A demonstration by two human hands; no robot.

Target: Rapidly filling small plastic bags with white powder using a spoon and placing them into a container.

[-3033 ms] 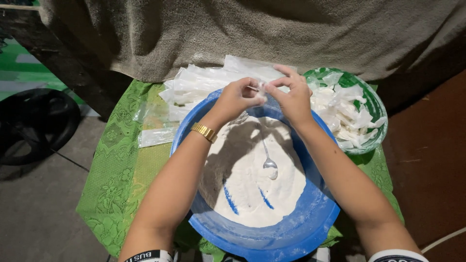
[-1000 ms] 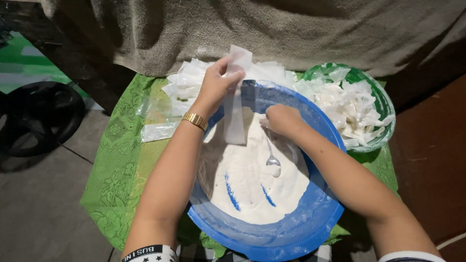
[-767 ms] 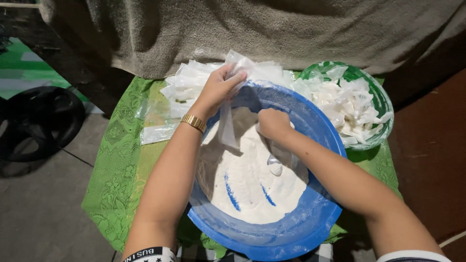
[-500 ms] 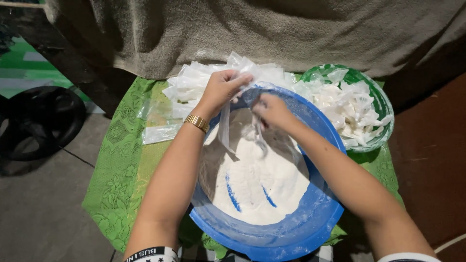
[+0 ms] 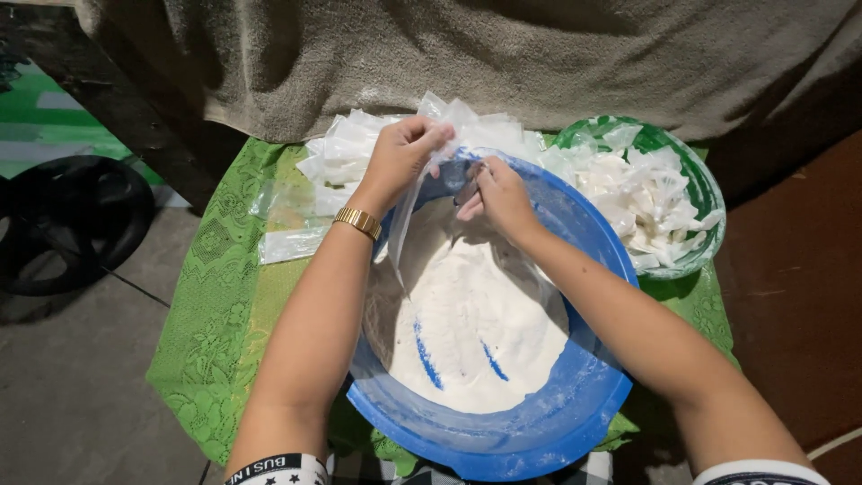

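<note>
A large blue basin [image 5: 539, 431] half full of white powder [image 5: 476, 332] stands on a green lace cloth. My left hand [image 5: 400, 157], with a gold watch at the wrist, pinches the top of a small clear plastic bag [image 5: 404, 224] that hangs over the basin's far rim. My right hand [image 5: 498, 193] grips a metal spoon [image 5: 469, 187] raised at the bag's mouth. The spoon's bowl is mostly hidden by my fingers.
A pile of empty clear bags [image 5: 346, 157] lies behind the basin on the green cloth [image 5: 211, 323]. A green bowl [image 5: 705, 193] of filled, tied bags sits at the right. A grey towel [image 5: 503, 54] hangs behind. A dark round object [image 5: 67, 224] rests on the floor at left.
My left hand lifted a bag from the pile and holds it over the basin. My right hand took the spoon out of the powder and raised it to the bag.
</note>
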